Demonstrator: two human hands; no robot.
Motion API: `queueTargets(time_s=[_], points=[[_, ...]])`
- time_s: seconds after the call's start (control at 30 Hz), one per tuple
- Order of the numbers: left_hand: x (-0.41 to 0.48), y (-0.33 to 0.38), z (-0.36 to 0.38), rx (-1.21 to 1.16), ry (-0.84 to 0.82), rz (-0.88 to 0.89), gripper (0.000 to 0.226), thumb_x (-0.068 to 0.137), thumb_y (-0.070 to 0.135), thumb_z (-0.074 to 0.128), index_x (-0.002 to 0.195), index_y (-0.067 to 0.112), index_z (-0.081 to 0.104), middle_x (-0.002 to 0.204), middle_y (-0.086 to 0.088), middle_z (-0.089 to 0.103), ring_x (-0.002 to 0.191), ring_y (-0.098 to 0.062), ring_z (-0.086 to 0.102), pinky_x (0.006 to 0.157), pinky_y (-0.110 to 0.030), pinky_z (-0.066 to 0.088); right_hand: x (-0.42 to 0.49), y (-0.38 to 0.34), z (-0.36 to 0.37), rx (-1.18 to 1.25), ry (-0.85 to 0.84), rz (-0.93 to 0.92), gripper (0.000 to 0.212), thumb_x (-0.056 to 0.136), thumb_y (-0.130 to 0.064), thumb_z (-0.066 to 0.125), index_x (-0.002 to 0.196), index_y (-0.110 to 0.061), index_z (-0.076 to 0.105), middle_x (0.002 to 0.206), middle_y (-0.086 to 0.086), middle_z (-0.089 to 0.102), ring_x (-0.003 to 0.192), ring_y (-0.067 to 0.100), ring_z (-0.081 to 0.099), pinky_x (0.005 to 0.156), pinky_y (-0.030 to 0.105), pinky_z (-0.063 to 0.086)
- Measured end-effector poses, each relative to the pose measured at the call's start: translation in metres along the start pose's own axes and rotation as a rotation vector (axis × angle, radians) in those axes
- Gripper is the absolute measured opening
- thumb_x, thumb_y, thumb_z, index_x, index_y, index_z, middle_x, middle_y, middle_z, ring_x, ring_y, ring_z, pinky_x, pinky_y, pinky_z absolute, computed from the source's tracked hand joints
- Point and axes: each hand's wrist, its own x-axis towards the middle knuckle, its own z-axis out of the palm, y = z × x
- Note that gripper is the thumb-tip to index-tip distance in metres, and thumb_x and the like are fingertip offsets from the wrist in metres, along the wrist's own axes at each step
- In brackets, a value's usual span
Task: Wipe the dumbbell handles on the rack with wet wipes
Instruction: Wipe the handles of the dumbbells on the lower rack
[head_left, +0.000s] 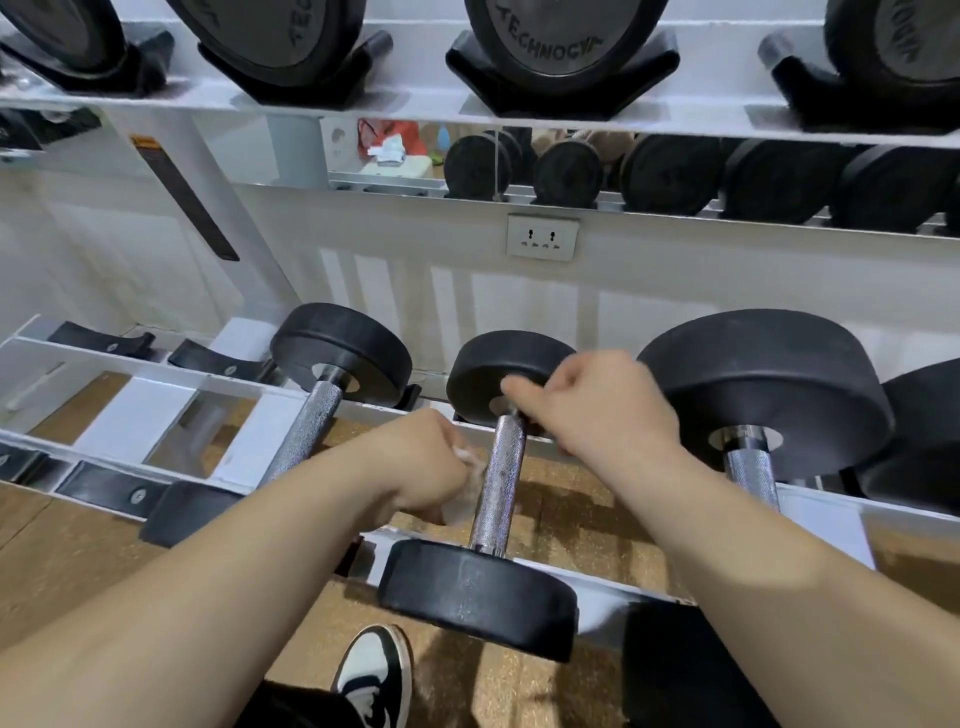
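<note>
Rack: left hand grips wipe (at handle).

You have a single view, from the wide-angle camera on your head. It faces forward and down, close over the lower tier of the rack, your shoe at the bottom edge and the upper shelf across the top

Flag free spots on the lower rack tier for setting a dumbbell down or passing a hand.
Free: empty cradles at the tier's left end, bordered by the left dumbbell; between the rails there, a hand would pass. Crowded: left hand with the wipe fills the space beside the middle dumbbell; right hand grips its far end, close to the large dumbbell.
</note>
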Motion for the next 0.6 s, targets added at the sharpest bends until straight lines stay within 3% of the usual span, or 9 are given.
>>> queueTargets(time_s=[0.07, 0.13, 0.17, 0.23, 0.3, 0.37, 0.43, 0.5, 0.6], points=[[0.005, 0.001, -0.002, 0.186, 0.109, -0.020, 0.021, 0.094, 0.010, 0.054, 0.085, 0.004, 0.072, 0.075, -0.013, 0.068, 0.071, -0.031, 0.061, 0.063, -0.026, 0.046, -0.003, -0.005, -0.004, -0.029, 0.195, -0.153, 0.036, 0.081, -0.061, 0.075, 0.093, -0.029, 0.063, 0.097, -0.011, 0.063, 0.095, 0.017, 0.060, 0.079, 0.038, 0.053], [0.001, 0.008, 0.007, 0.163, 0.123, -0.019, 0.020, 0.092, 0.006, 0.056, 0.076, 0.008, 0.068, 0.067, -0.007, 0.060, 0.065, -0.026, 0.055, 0.055, -0.024, 0.040, 0.001, -0.007, -0.003, -0.073, 0.091, -0.230, 0.046, 0.089, -0.057, 0.071, 0.126, -0.034, 0.058, 0.121, -0.007, 0.054, 0.116, 0.020, 0.053, 0.091, 0.042, 0.051], [-0.001, 0.010, 0.015, 0.028, 0.067, -0.043, 0.024, 0.089, -0.001, 0.055, 0.069, 0.010, 0.062, 0.062, -0.006, 0.055, 0.060, -0.023, 0.052, 0.054, -0.023, 0.041, 0.006, -0.007, -0.003, -0.081, 0.013, -0.233, 0.048, 0.094, -0.053, 0.068, 0.135, -0.033, 0.055, 0.127, -0.006, 0.055, 0.121, 0.023, 0.054, 0.095, 0.043, 0.051], [-0.004, 0.015, 0.020, -0.291, -0.015, -0.133, 0.038, 0.087, -0.013, 0.047, 0.062, 0.013, 0.055, 0.060, -0.009, 0.052, 0.052, -0.019, 0.051, 0.054, -0.024, 0.046, 0.014, -0.009, -0.008, -0.080, -0.094, -0.222, 0.041, 0.096, -0.046, 0.068, 0.134, -0.033, 0.058, 0.127, -0.006, 0.063, 0.120, 0.026, 0.059, 0.096, 0.044, 0.053], [0.002, 0.016, 0.020, -0.533, -0.071, -0.200, 0.046, 0.091, -0.016, 0.039, 0.063, 0.013, 0.061, 0.067, -0.014, 0.057, 0.053, -0.020, 0.057, 0.060, -0.030, 0.053, 0.019, -0.008, -0.014, -0.063, -0.107, -0.231, 0.033, 0.094, -0.045, 0.071, 0.124, -0.034, 0.063, 0.119, -0.008, 0.068, 0.113, 0.025, 0.062, 0.095, 0.045, 0.054], [0.008, 0.021, 0.014, -0.703, -0.002, -0.180, 0.046, 0.091, -0.018, 0.035, 0.066, 0.008, 0.065, 0.071, -0.017, 0.058, 0.051, -0.022, 0.057, 0.057, -0.028, 0.051, 0.019, -0.004, -0.014, -0.028, -0.090, -0.239, 0.035, 0.093, -0.045, 0.073, 0.125, -0.035, 0.065, 0.121, -0.009, 0.070, 0.114, 0.022, 0.062, 0.096, 0.044, 0.054], [0.011, 0.026, 0.013, -0.783, 0.091, -0.105, 0.035, 0.091, -0.016, 0.037, 0.085, 0.002, 0.066, 0.081, -0.020, 0.055, 0.063, -0.024, 0.051, 0.061, -0.029, 0.043, 0.019, -0.001, -0.013, 0.028, -0.066, -0.229, 0.045, 0.090, -0.047, 0.076, 0.132, -0.037, 0.065, 0.129, -0.013, 0.069, 0.120, 0.018, 0.061, 0.096, 0.036, 0.051], [0.008, 0.021, 0.020, -0.554, 0.112, -0.007, 0.024, 0.093, -0.006, 0.049, 0.083, 0.002, 0.069, 0.076, -0.016, 0.055, 0.070, -0.023, 0.045, 0.062, -0.031, 0.037, 0.020, 0.001, -0.013, 0.078, -0.058, -0.209, 0.056, 0.085, -0.050, 0.080, 0.138, -0.039, 0.063, 0.135, -0.018, 0.066, 0.126, 0.012, 0.059, 0.097, 0.033, 0.049], [0.004, 0.006, 0.023, -0.139, 0.084, 0.107, 0.026, 0.088, 0.005, 0.060, 0.063, 0.009, 0.062, 0.061, -0.007, 0.048, 0.061, -0.019, 0.039, 0.059, -0.028, 0.034, 0.018, 0.001, -0.013, 0.086, -0.048, -0.224, 0.048, 0.087, -0.050, 0.078, 0.132, -0.041, 0.066, 0.127, -0.018, 0.069, 0.120, 0.014, 0.061, 0.095, 0.037, 0.053]])
